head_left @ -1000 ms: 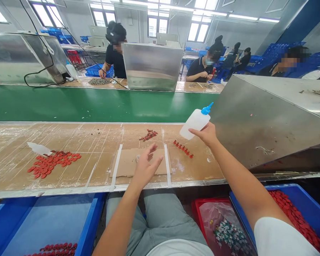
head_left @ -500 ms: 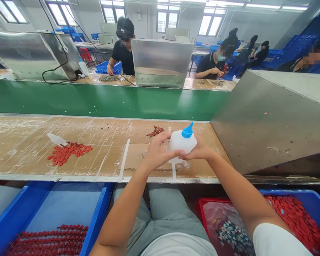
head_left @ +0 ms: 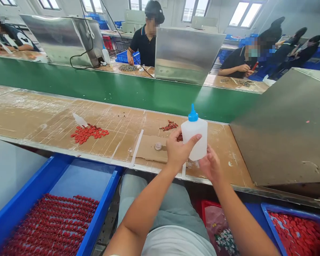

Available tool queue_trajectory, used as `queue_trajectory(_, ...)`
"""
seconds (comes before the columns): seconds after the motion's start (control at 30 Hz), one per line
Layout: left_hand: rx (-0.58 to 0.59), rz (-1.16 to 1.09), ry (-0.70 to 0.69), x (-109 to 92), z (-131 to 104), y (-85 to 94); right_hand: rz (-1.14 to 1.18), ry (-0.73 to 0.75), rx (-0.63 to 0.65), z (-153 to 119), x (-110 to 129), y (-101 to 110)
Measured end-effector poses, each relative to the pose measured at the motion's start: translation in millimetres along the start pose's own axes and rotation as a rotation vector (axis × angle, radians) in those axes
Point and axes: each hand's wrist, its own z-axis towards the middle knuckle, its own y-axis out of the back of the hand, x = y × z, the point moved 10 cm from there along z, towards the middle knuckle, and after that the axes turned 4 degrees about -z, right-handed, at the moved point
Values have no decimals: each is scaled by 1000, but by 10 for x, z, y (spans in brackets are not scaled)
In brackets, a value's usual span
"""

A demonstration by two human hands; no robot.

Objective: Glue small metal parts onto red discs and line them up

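My left hand is wrapped round a translucent white squeeze bottle, its thumb across the front. The bottle stands nearly upright in the air over the bench and has a blue pointed nozzle cap. By its lower right edge is my right hand, fingers loosely spread; whether they touch the bottle I cannot tell. Behind the left hand lies a piece of cardboard with a small round clear dish on it. Farther back sits a pile of small red-and-metal parts.
Red discs and a white pointed piece lie left on the bench. A blue tray below holds rows of red parts. A metal box blocks the right. Beyond the green belt other people work.
The bottle has gone from tilted to upright, its nozzle now pointing up. My right hand has slid down to its lower edge, while the left hand keeps hold. The camera view has turned left.
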Motion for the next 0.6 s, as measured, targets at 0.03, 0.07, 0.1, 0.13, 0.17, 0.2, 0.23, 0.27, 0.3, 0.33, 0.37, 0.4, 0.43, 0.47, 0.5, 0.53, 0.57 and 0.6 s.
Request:
queue_trajectory(0.03,-30,-41,13,45,-25,-3,80,-27,-23,-90,-104,-28)
queue_trajectory(0.07,-54,-77,25,89,-59,-13,157,-53,-38,-168,-199,-78)
queue_trajectory(0.1,-76,-112,37,131,-98,-24,222,-66,-50,-226,-273,-139)
queue_trajectory(0.13,-93,-147,50,172,-143,-38,272,-66,-69,-262,-325,-194)
queue_trajectory(0.17,-106,-185,65,214,-188,-53,310,-56,-96,-277,-357,-236)
queue_trajectory(0.2,-115,-224,80,254,-231,-66,336,-39,-128,-273,-374,-263)
queue_trajectory(0.23,-121,-263,94,292,-269,-74,355,-22,-162,-256,-382,-278)
queue_trajectory(0.27,-123,-302,108,329,-298,-76,374,-7,-192,-229,-386,-285)
queue_trajectory(0.3,-123,-337,122,364,-316,-70,394,3,-214,-196,-387,-286)
queue_trajectory(0.33,-118,-366,135,396,-322,-59,415,12,-227,-158,-387,-285)
queue_trajectory(0.37,-108,-384,148,427,-317,-42,438,20,-232,-121,-386,-279)
queue_trajectory(0.4,-99,-387,163,458,-302,-17,461,27,-234,-85,-385,-267)
queue_trajectory(0.43,-96,-375,177,488,-281,19,482,31,-234,-52,-388,-252)
queue_trajectory(0.47,-99,-348,188,516,-258,62,498,33,-232,-22,-394,-236)
queue_trajectory(0.5,-109,-314,193,537,-233,111,511,33,-228,4,-400,-223)
queue_trajectory(0.53,-122,-279,191,550,-211,156,519,33,-226,25,-406,-215)
queue_trajectory(0.57,-134,-248,181,554,-192,190,524,28,-224,43,-414,-216)
queue_trajectory(0.6,-142,-230,169,555,-178,208,528,17,-224,56,-425,-228)
